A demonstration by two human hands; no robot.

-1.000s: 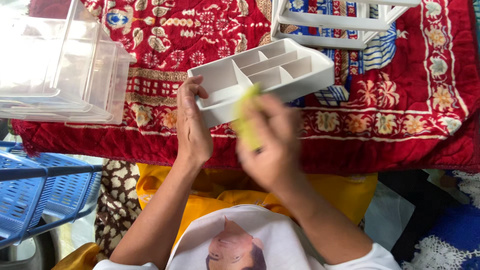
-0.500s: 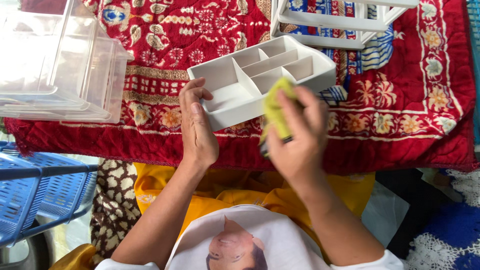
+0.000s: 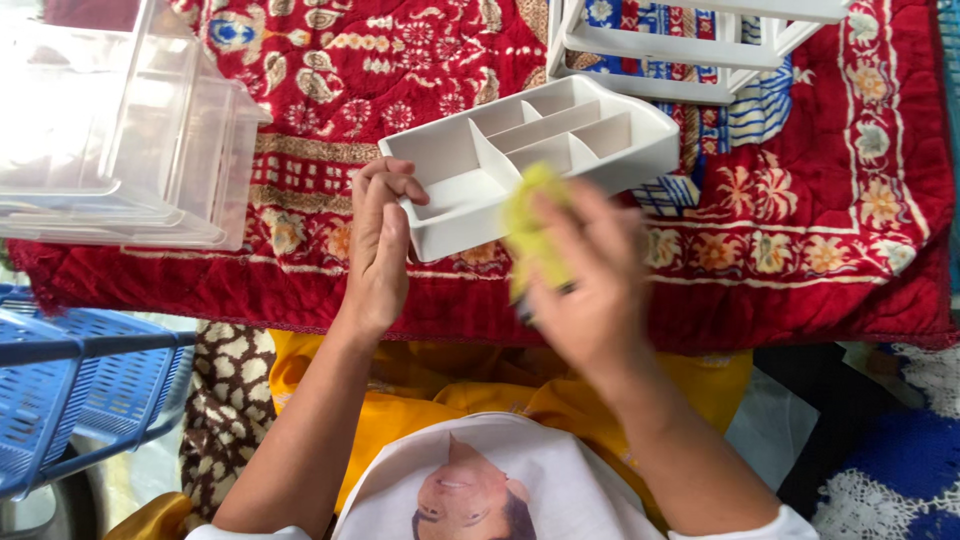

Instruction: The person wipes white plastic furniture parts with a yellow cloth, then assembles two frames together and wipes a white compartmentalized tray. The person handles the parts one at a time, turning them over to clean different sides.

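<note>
Hands at a white divided tray on a red patterned cloth

The left hand (image 3: 380, 250) grips the near left corner of the white divided tray (image 3: 530, 160), fingers curled over its rim; the right hand (image 3: 585, 285), blurred, is closed on a yellow-green cloth (image 3: 530, 225) pressed against the tray's near wall. The tray lies on the red patterned cloth (image 3: 800, 270), between clear plastic drawers (image 3: 120, 140) at left and a white rack (image 3: 690, 50) beyond.

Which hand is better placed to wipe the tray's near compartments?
Probably the right hand: it holds the yellow cloth against the white tray at its near wall. The left hand grips the tray's left corner, steadying it.
</note>
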